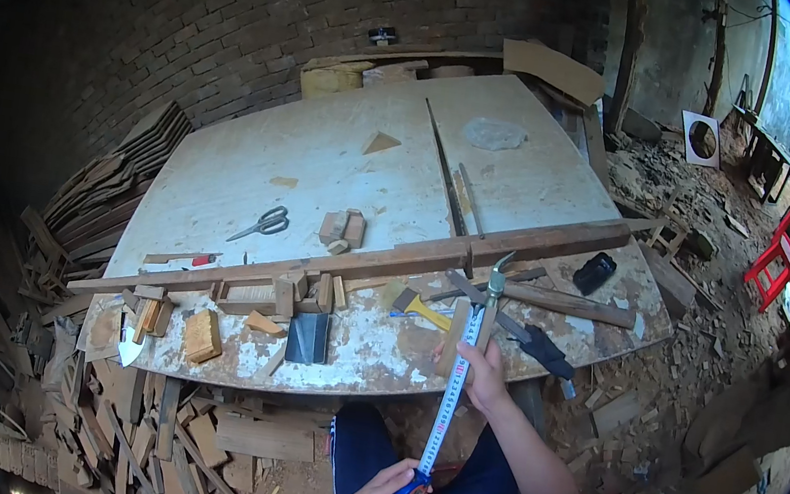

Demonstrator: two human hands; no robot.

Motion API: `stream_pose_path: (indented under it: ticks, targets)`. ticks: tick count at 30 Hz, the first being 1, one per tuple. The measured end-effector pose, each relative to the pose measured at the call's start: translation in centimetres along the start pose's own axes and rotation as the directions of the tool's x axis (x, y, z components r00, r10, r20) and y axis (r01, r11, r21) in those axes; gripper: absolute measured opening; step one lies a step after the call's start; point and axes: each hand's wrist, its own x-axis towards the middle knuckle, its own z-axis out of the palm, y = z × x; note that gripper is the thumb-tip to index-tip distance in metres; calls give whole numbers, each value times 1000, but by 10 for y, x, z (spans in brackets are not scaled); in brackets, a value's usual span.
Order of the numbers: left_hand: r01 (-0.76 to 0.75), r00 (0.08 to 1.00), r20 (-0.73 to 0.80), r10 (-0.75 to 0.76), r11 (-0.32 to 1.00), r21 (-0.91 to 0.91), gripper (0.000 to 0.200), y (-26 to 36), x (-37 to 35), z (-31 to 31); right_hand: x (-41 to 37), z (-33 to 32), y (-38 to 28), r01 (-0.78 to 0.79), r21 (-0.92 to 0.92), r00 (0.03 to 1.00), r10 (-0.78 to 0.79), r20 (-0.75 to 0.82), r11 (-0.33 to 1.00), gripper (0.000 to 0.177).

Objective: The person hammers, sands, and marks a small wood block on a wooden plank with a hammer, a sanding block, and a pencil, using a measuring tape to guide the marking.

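Note:
A blue tape measure [411, 490] sits in my left hand [385, 486], fingers wrapped round its case, low over my lap. Its white blade [441, 420] runs up and away to the table's front edge. My right hand [486, 376] is closed on the blade farther up, thumb lying over it. A narrow wooden piece [452, 336] stands along the blade's left side, its lower end close to my right fingers. On the other side a claw hammer [497, 282] points its head away from me. Right of it lies a dark-handled tool [547, 351].
A long wooden beam [342, 262] crosses the worn table [255, 162]. Scissors [264, 224], a yellow-handled brush [419, 307], wood blocks [204, 336] and a black object [595, 273] lie around it. Scrap wood [185, 450] covers the floor, with a red stand [774, 260] at right.

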Motion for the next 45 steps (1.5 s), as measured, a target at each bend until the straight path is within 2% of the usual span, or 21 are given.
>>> stream_pose_path:
  ticks: [2, 5, 8, 11, 16, 34, 45]
  targets:
    - [73, 997, 19, -73, 997, 1, 47, 4, 3, 1, 0, 2, 0, 12, -9, 1000, -12, 17, 1000, 39]
    - [96, 992, 83, -100, 994, 52, 45, 16, 10, 4, 1, 0, 0, 16, -7, 1000, -16, 17, 1000, 39]
    - [138, 964, 230, -133, 990, -7, 45, 15, 19, -8, 0, 2, -6, -14, 52, 1000, 15, -2, 999, 39]
    - [97, 965, 247, -88, 995, -29, 47, 22, 17, 4, -2, 4, -9, -25, 64, 1000, 26, -14, 998, 38]
    - [89, 969, 235, -74, 995, -51, 49, 14, 15, -1, -2, 3, -4, -8, -3, 1000, 8, 4, 1000, 37]
    - [104, 973, 216, -82, 990, -92, 50, 23, 6, 4, 0, -1, -3, 2, 8, 999, -3, 54, 1000, 36]
    - [89, 977, 200, -69, 992, -88, 49, 26, 3, 9, 3, -10, 3, 21, -34, 994, -18, 108, 999, 47]
